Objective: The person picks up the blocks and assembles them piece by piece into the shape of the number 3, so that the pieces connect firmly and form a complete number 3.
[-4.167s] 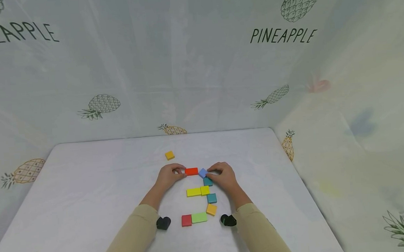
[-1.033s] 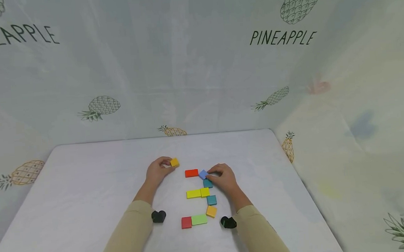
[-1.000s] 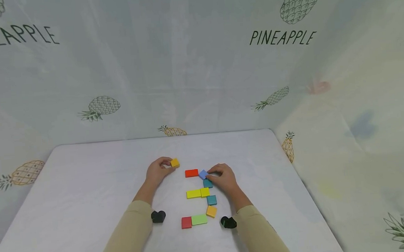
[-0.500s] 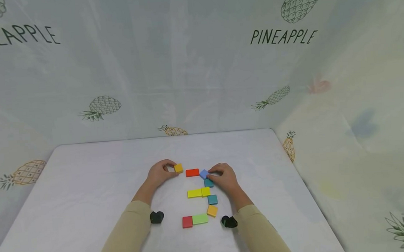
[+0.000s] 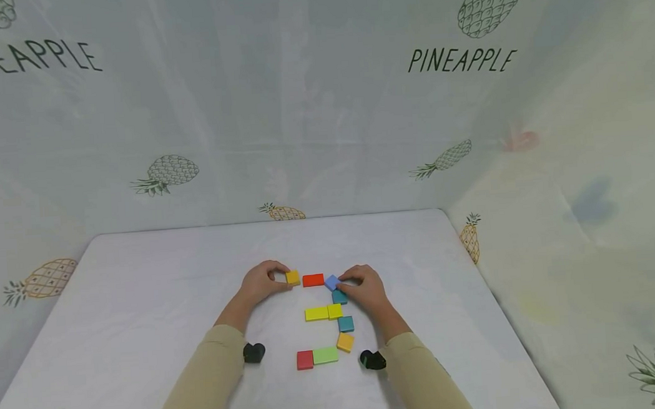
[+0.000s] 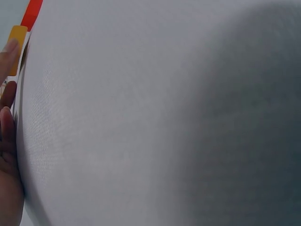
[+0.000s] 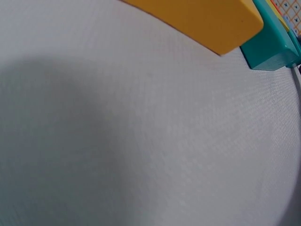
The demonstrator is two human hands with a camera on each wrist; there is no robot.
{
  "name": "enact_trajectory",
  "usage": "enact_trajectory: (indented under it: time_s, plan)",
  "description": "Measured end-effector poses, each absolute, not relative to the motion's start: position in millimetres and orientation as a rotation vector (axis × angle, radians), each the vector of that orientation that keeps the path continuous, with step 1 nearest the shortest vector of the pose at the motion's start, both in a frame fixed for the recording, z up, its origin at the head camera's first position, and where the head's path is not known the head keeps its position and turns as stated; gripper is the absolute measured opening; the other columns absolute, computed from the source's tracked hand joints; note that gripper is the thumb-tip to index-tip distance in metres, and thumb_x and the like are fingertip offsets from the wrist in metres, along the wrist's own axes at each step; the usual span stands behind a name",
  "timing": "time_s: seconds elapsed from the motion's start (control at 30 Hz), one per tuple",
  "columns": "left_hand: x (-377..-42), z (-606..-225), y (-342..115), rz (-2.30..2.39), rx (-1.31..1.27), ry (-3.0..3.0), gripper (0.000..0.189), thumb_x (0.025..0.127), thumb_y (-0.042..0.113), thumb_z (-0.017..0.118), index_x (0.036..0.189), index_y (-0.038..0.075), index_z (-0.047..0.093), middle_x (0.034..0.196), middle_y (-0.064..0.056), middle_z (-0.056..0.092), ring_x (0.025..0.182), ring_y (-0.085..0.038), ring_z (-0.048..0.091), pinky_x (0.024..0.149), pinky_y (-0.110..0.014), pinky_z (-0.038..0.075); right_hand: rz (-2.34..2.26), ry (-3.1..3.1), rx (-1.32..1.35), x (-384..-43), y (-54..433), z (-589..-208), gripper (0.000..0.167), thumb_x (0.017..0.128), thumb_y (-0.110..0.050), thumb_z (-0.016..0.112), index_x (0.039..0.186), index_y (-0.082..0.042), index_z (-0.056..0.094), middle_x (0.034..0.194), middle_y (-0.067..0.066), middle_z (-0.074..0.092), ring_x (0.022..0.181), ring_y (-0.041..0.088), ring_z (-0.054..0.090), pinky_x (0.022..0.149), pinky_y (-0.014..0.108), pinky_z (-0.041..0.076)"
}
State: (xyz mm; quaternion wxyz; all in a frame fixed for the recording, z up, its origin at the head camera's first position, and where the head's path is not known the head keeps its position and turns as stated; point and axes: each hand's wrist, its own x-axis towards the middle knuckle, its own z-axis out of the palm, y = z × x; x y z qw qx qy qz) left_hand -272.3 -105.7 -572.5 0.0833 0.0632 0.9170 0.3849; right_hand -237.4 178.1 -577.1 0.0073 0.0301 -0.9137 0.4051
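Observation:
My left hand point(image 5: 260, 283) pinches a small orange-yellow block point(image 5: 292, 277) between thumb and fingers, a narrow gap left of a red rectangular block point(image 5: 313, 280). The left wrist view has a fingertip against that orange-yellow block point(image 6: 19, 49), the red block point(image 6: 32, 14) just beyond. My right hand point(image 5: 366, 288) holds thumb and index finger at the right corner of a tilted blue square block point(image 5: 332, 282). That block touches the red one's right end, and a teal block point(image 5: 339, 297) sits right below it.
Lower on the white table point(image 5: 144, 341) lie a long yellow block point(image 5: 317, 314), a yellow square point(image 5: 335, 311), another teal block point(image 5: 346, 324), an orange block point(image 5: 345, 342), a green block point(image 5: 325, 355) and a red square point(image 5: 305, 360). Black heart-shaped pieces point(image 5: 254, 353) show at both cuffs.
My left hand left the red block, took the orange-yellow block from farther back, and brought it toward me and rightward to the red block's left end. My right hand has stayed at the blue block.

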Motion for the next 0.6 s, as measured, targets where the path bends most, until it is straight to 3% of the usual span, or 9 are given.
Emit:
enact_trajectory:
  time_s: [0.6]
  plan:
    - [-271.7,-572.4,-110.4,1.181,0.254,2.738,0.034,0.074,0.029,0.086,0.104,0.02,0.074,0.087,0.003,0.056,0.076,-0.018,0.046,0.065,-0.033,0.037,1.272,-2.824,0.13,-237.3,178.5,-578.7,0.012,0.083,-0.028,0.078,0.091,-0.02,0.077,0.093,-0.012,0.066,0.1,0.015,0.054,0.093,0.039,0.044]
